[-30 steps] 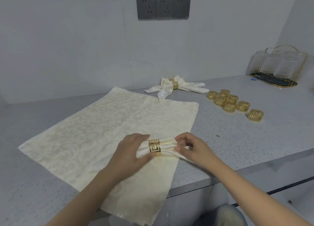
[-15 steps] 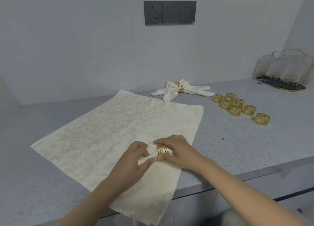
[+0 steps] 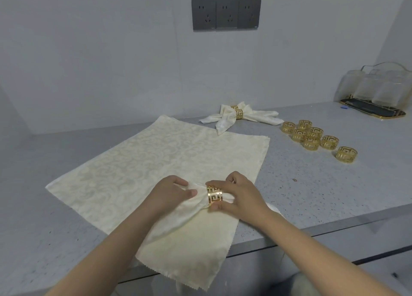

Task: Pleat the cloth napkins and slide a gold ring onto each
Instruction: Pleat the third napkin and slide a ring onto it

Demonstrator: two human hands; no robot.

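A gathered cream napkin point(image 3: 190, 203) lies on top of a flat stack of cream napkins point(image 3: 156, 162) near the counter's front edge. A gold ring point(image 3: 214, 196) with a key pattern sits around its middle. My right hand point(image 3: 236, 194) pinches the ring between thumb and fingers. My left hand point(image 3: 170, 192) grips the napkin's left end just beside the ring. A finished napkin with its gold ring point(image 3: 237, 115) lies fanned out at the back of the counter. Several loose gold rings point(image 3: 316, 138) stand to the right.
The grey speckled counter point(image 3: 312, 184) ends in a front edge close to my arms. A clear holder on a gold-rimmed tray point(image 3: 376, 95) stands at the far right. A triple dark wall socket point(image 3: 226, 14) is on the wall behind.
My right hand has come in from the napkin's right end to the ring and now pinches it. The ring has moved a little along the napkin; my left hand keeps its hold.
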